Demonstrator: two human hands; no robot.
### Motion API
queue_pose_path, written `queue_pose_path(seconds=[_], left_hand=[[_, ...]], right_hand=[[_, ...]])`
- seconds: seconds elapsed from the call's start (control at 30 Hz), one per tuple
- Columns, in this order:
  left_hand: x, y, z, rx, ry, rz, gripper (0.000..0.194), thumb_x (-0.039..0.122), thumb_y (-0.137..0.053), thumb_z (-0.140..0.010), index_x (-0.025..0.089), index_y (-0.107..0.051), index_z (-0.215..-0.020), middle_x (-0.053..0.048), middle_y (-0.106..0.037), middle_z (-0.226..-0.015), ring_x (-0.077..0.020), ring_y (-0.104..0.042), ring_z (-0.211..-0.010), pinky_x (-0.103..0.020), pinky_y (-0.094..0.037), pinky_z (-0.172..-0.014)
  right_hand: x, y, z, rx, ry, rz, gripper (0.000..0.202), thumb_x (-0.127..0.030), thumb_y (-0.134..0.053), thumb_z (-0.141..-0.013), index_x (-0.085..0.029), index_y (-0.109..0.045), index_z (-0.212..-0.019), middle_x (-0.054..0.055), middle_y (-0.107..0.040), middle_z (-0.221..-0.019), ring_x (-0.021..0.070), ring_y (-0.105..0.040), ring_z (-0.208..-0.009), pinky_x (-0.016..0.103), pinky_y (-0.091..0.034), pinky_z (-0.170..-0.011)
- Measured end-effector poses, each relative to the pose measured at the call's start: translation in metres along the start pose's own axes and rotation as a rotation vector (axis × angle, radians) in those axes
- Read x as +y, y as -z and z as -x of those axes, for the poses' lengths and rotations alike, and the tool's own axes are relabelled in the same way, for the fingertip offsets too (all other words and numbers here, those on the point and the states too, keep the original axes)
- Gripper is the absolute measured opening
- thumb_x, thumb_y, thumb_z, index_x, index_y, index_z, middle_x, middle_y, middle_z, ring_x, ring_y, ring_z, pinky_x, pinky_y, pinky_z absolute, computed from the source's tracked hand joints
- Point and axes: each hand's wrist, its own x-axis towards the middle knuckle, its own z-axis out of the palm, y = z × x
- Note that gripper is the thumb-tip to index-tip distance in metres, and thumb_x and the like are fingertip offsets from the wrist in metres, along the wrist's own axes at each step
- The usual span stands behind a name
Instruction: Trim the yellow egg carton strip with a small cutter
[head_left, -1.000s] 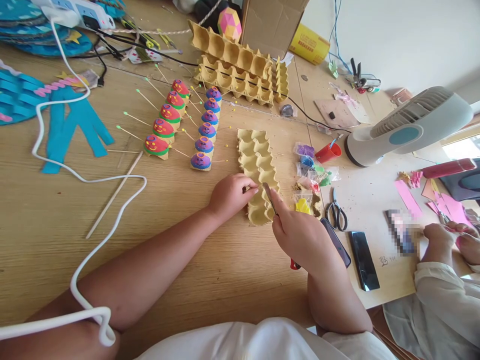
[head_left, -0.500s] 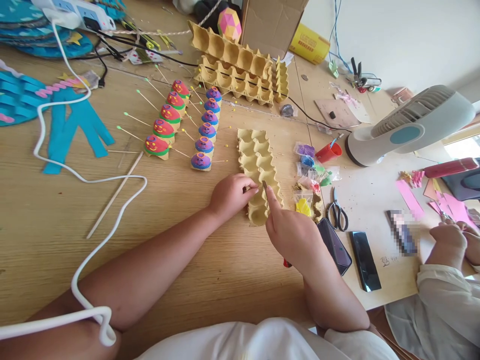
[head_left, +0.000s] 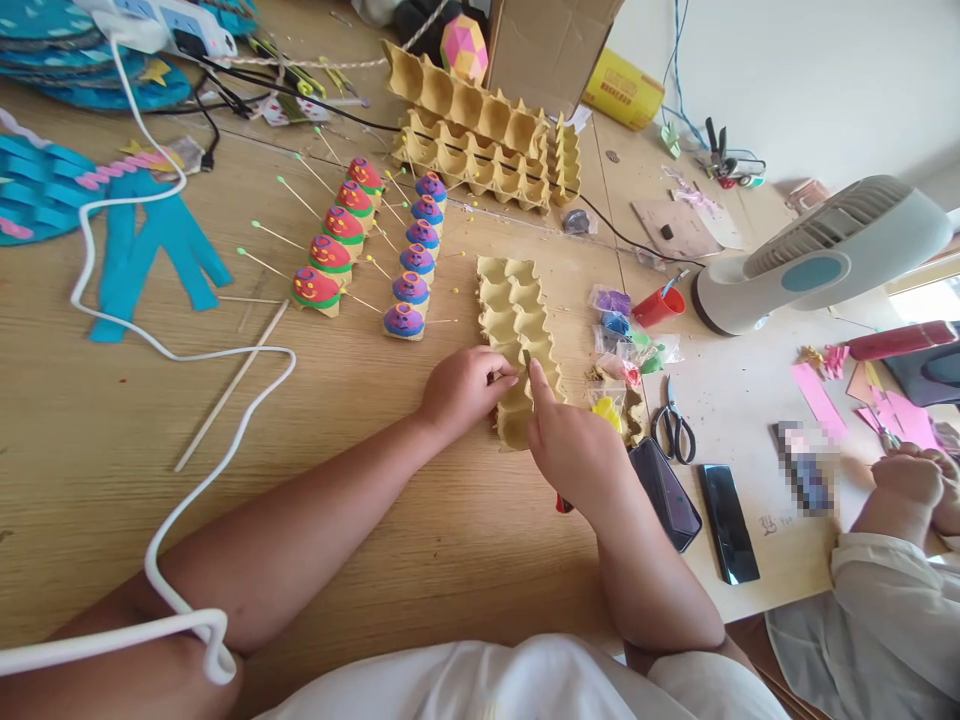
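A pale yellow egg carton [head_left: 513, 290] lies on the wooden table in front of me, its long side pointing away. My left hand [head_left: 465, 390] is closed on the carton's left edge, thumb and fingertips pinching it. My right hand [head_left: 577, 450] grips a knife [head_left: 526, 356], its index finger stretched along the blade, whose tip meets the carton's middle ridge. The knife's red handle end shows below the palm; the rest is hidden. To the left stand two rows of painted egg-carton caterpillars, one red and green [head_left: 330, 252], one purple and blue [head_left: 416, 258].
More egg cartons [head_left: 465, 160] lie at the back. Clay bags [head_left: 609, 300], a red cup [head_left: 660, 304], scissors [head_left: 673, 425] and phones [head_left: 729, 522] are at right, near a fan [head_left: 810, 260]. A white cable [head_left: 187, 358] crosses the left. Another person's hands [head_left: 907, 475] work at far right.
My right hand and the knife have slid slightly forward and left along the carton. My left hand keeps its hold on the edge. The whole view has shifted a little.
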Motion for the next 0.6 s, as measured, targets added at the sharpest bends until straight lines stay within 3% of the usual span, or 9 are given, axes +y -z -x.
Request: queue_pose_path(seconds=[0.6], left_hand=[[0.0025,0.0006,0.0013,0.003,0.015,-0.008,0.011,0.029,-0.065,-0.087,0.022,-0.072,-0.081,-0.001,-0.072,-0.088,-0.0166,-0.063,-0.078,-0.028,-0.044,-0.066]], right_hand=[[0.0001,0.0021,0.0054,-0.023,0.003,0.047,0.065,-0.027,-0.032,-0.1,-0.013,-0.011,-0.16,0.003,-0.071,-0.071,0.017,-0.066,-0.061,0.026,-0.034,-0.047]])
